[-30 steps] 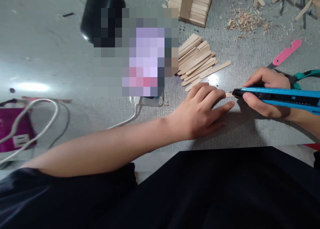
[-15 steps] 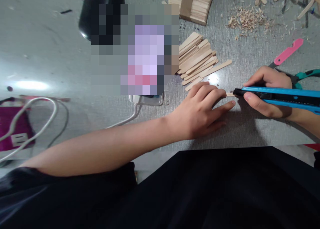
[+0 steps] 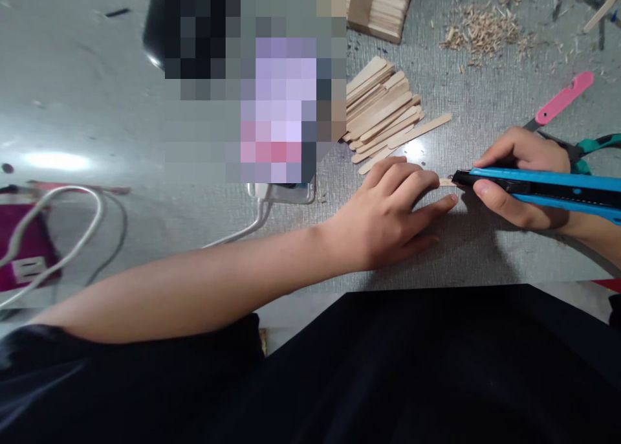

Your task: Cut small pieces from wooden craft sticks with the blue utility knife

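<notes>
My right hand (image 3: 521, 178) grips a blue and black utility knife (image 3: 557, 186), its tip pointing left. The knife's tip meets the end of a small wooden craft stick (image 3: 446, 182) on the table. Pressed on that stick are the fingers of my left hand (image 3: 395, 214), which cover most of it. The left thumb lies stretched out just below the stick. A fanned pile of craft sticks (image 3: 383, 111) lies beyond my left hand.
Behind the pile sits a banded bundle of sticks (image 3: 376, 7), with wood shavings (image 3: 482, 33) to its right. A pink-handled knife (image 3: 565, 101) and green-handled pliers (image 3: 599, 145) lie beyond my right hand. A white cable (image 3: 242, 232) runs from a blurred phone (image 3: 305, 191).
The view has shifted slightly, so the table things sit a little differently in frame. Both hands, the utility knife and the craft stick hold nearly the same positions.
</notes>
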`<state>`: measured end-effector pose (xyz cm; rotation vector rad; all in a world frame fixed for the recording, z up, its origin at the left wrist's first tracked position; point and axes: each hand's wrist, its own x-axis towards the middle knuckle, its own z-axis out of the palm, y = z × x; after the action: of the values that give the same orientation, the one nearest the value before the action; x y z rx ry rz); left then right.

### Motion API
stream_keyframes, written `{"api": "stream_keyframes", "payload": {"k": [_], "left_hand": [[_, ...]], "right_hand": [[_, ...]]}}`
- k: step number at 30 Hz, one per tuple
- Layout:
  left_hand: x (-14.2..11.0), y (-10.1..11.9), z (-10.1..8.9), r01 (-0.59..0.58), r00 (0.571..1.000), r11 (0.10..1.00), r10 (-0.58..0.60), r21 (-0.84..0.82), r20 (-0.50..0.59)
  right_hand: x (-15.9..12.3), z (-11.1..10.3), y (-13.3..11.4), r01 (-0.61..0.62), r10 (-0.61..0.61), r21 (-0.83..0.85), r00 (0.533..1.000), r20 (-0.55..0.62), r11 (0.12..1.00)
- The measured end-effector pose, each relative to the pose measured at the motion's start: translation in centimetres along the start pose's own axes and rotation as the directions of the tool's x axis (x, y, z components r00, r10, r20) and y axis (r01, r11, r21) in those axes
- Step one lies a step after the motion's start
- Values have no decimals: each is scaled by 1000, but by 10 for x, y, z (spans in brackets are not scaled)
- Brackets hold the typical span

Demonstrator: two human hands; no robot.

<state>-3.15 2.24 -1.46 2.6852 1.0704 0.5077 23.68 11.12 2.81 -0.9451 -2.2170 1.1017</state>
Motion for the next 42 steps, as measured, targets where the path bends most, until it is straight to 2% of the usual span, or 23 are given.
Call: {"api": "stream_keyframes", "payload": {"k": [11, 17, 27, 36, 42], "left_hand": [[2, 0, 1, -28, 999, 999, 29, 23, -45], [1, 0, 0, -15, 1000, 1000, 16, 13, -14], [2, 0, -2, -16, 1000, 999, 15, -29, -25], [2, 0, -1, -15, 1000, 1000, 15, -12, -19], [2, 0, -1, -27, 999, 1000, 26, -13, -29]], "right_hand": [[-3, -1, 7, 17, -16, -43, 1000, 14, 999], [-2, 1, 5, 13, -14, -31, 1000, -9, 999], [-1, 3, 4, 11, -10, 7, 999, -33, 1000], [-1, 2, 3, 18, -18, 21, 1000, 3, 1000], [-2, 3, 3, 4, -3, 8, 1000, -29, 1000]]}}
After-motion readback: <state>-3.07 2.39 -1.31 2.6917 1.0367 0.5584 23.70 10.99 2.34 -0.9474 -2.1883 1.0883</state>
